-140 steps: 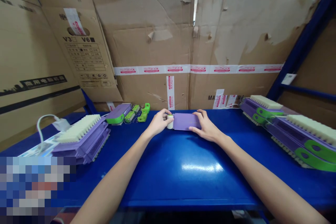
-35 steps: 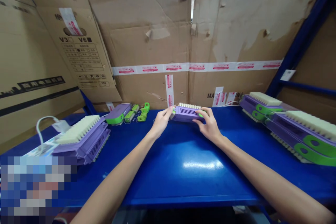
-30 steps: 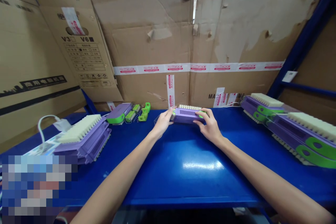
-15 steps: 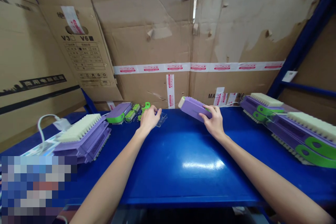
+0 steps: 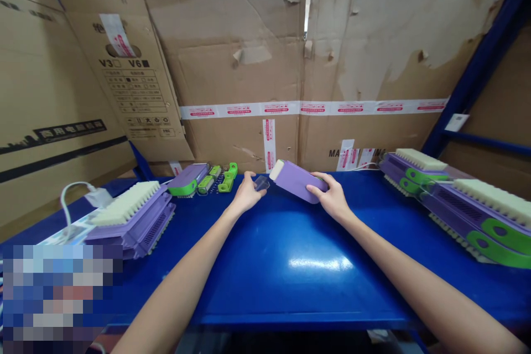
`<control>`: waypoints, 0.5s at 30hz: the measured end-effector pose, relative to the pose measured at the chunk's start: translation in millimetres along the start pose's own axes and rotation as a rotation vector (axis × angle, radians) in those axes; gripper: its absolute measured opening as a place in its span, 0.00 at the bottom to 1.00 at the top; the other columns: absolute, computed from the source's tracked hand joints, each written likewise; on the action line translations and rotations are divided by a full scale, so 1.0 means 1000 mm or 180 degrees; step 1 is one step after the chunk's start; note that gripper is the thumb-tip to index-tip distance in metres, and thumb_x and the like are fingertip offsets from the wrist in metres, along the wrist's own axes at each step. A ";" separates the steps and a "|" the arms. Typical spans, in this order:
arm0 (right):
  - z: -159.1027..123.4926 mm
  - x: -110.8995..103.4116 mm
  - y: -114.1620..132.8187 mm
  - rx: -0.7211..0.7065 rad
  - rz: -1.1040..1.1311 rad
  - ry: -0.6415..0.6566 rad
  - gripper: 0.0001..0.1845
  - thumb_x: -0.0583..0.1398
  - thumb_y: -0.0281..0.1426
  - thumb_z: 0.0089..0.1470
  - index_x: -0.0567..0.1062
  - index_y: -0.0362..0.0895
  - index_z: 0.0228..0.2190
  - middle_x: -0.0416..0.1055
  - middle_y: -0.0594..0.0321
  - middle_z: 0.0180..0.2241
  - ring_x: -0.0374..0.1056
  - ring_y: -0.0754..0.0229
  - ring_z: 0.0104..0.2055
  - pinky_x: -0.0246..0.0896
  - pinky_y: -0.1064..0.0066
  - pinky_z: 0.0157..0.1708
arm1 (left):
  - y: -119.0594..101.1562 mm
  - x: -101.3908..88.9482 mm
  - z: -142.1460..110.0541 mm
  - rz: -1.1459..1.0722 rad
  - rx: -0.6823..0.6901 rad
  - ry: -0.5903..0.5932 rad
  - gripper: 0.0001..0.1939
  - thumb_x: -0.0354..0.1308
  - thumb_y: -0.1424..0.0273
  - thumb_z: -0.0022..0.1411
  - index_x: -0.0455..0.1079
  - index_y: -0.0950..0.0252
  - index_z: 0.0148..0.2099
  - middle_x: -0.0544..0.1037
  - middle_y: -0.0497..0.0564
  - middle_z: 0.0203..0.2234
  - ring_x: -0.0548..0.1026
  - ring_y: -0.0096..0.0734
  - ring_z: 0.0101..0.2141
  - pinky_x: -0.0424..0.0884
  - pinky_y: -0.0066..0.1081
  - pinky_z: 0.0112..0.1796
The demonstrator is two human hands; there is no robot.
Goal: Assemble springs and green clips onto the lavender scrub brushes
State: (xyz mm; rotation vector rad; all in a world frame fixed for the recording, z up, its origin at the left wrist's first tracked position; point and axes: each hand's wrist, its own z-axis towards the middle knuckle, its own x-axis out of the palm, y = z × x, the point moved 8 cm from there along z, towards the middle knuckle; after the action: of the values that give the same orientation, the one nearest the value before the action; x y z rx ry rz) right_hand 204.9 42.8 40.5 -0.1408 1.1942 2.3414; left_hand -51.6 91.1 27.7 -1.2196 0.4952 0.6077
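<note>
Right hand grasps a smooth purple rectangular brush casing, tilted; left hand pinches a small clear plastic piece just beside it.

Glossy blue workbench top reflecting overhead light. Backed by torn, taped cardboard sheets. Blue steel rack upright at right. Printed carton at left.

I'm reading "V3" and "V6" beside checkboxes on the leaning cardboard box at left, and a cut-off "MA" printed low on the cardboard wall behind the bench; the tape print is too small.
</note>
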 end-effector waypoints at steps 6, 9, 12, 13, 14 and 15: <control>-0.004 0.016 0.003 0.0117 0.0124 0.0496 0.19 0.62 0.37 0.46 0.75 0.46 0.41 0.72 0.59 0.43 0.67 0.54 0.45 0.59 0.59 0.48 | -0.009 0.013 -0.003 -0.2621 -0.0490 0.0463 0.23 0.57 0.77 0.46 0.63 0.66 0.47 0.75 0.55 0.37 0.74 0.28 0.30 0.72 0.31 0.33; -0.003 0.012 0.003 0.0110 -0.0032 0.0478 0.19 0.63 0.37 0.45 0.75 0.46 0.41 0.72 0.58 0.42 0.67 0.55 0.44 0.59 0.60 0.48 | -0.021 0.013 -0.008 -0.3113 -0.0452 0.0809 0.21 0.57 0.74 0.48 0.64 0.66 0.47 0.75 0.56 0.39 0.74 0.31 0.34 0.72 0.33 0.35; -0.002 0.010 0.003 0.0039 -0.0142 0.0512 0.19 0.63 0.37 0.45 0.76 0.46 0.41 0.72 0.59 0.41 0.67 0.55 0.43 0.59 0.60 0.47 | -0.021 0.012 -0.009 -0.3009 -0.0322 0.0732 0.23 0.60 0.67 0.51 0.63 0.66 0.50 0.74 0.58 0.41 0.74 0.33 0.36 0.71 0.34 0.35; -0.001 0.009 0.002 0.0026 -0.0157 0.0508 0.19 0.63 0.37 0.45 0.76 0.46 0.41 0.71 0.59 0.41 0.67 0.55 0.43 0.59 0.60 0.47 | -0.022 0.010 -0.008 -0.2936 -0.0195 0.0659 0.26 0.61 0.66 0.50 0.62 0.66 0.51 0.73 0.58 0.42 0.74 0.34 0.37 0.71 0.34 0.36; -0.001 0.008 0.002 0.0019 -0.0174 0.0502 0.19 0.63 0.37 0.46 0.76 0.46 0.41 0.71 0.58 0.40 0.67 0.55 0.43 0.60 0.60 0.47 | -0.023 0.008 -0.008 -0.2864 -0.0023 0.0575 0.29 0.63 0.66 0.49 0.61 0.65 0.53 0.73 0.57 0.43 0.73 0.34 0.40 0.71 0.35 0.39; -0.001 0.008 0.002 0.0009 -0.0190 0.0503 0.19 0.63 0.37 0.46 0.76 0.46 0.41 0.71 0.58 0.40 0.67 0.55 0.42 0.60 0.60 0.46 | -0.025 0.005 -0.007 -0.2783 0.0160 0.0502 0.31 0.64 0.67 0.48 0.60 0.65 0.54 0.72 0.57 0.44 0.72 0.35 0.42 0.70 0.36 0.42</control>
State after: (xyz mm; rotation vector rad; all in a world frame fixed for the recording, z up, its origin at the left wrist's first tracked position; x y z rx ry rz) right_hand 197.1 44.0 39.3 -0.3615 1.2494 2.3116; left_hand -31.2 79.5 39.6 -1.2968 0.0698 -0.2450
